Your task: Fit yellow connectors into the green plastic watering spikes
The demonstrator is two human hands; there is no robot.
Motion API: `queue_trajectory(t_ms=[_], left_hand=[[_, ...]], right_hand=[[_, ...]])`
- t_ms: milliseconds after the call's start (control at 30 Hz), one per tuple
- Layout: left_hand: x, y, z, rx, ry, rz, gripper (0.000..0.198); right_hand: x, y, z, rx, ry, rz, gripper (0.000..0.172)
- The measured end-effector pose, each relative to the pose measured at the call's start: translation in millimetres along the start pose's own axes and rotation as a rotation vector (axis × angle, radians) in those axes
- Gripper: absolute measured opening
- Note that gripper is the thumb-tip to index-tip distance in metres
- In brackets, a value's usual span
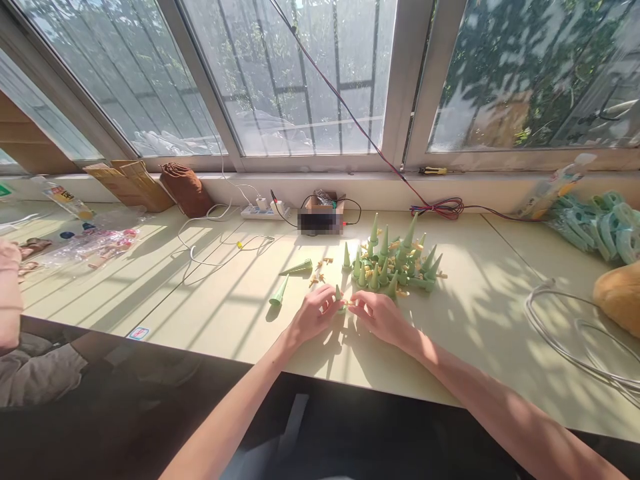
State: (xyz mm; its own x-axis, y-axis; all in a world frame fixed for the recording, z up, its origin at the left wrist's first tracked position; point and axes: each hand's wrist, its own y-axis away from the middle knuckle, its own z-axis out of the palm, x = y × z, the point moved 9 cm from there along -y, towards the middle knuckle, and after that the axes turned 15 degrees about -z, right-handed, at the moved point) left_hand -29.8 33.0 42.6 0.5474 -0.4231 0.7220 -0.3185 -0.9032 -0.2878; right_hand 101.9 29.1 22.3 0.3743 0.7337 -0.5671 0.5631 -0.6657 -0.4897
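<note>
In front of me a small green cone (339, 293) stands upright at the table, with my left hand (315, 313) closed round its lower part. My right hand (379, 315) pinches a small yellow piece (349, 303) against the base of this cone. Its exact shape is hidden by the fingers. Two loose green cones lie left of my hands, one dark green cone (299, 267) and one paler cone (279, 292). Several small yellow-brown pieces (321, 272) are scattered just beyond my left hand. Behind my right hand stands a cluster of green cones (385, 263) with yellow pieces on them.
At the back are a power strip (263, 211), a small box (325, 200) and a coiled dark red cable (445, 209). A white cable (210, 263) crosses the left table. Grey cable loops (550, 320) lie right. Another person's arm (9, 293) rests at far left.
</note>
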Motion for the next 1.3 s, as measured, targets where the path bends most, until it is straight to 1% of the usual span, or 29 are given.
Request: queue_trajectory(t_ms=[133,300,567,833,967,1233,1300], left_hand=[[0.1,-0.9,-0.9,0.000,0.041,-0.003,0.017],[-0.1,-0.3,2.9,-0.052,0.072,0.021,0.013],[3.9,1.9,4.2,-0.056,0.048,0.047,0.016],[10.0,4.0,3.0,-0.060,0.031,0.075,0.017],[11.5,5.3,1.6,-0.044,0.011,0.096,0.014],[14.6,8.3,-2.3,-0.009,-0.006,0.160,0.016],[15.6,8.2,-3.5,0.016,-0.015,0.171,0.016]], right_hand=[[2.7,0.1,0.9,0.027,0.039,-0.028,0.015],[3.1,0.1,2.3,0.037,0.077,-0.067,0.012],[-5.0,0.9,1.4,-0.007,0.069,-0.115,0.024],[-7.2,1.5,2.4,-0.031,0.057,-0.122,0.036],[-6.6,0.6,2.3,-0.016,0.005,-0.096,0.038],[-6.5,-0.4,1.5,0.001,-0.043,-0.074,0.040],[-6.0,-0.4,1.3,0.004,-0.054,-0.068,0.041]])
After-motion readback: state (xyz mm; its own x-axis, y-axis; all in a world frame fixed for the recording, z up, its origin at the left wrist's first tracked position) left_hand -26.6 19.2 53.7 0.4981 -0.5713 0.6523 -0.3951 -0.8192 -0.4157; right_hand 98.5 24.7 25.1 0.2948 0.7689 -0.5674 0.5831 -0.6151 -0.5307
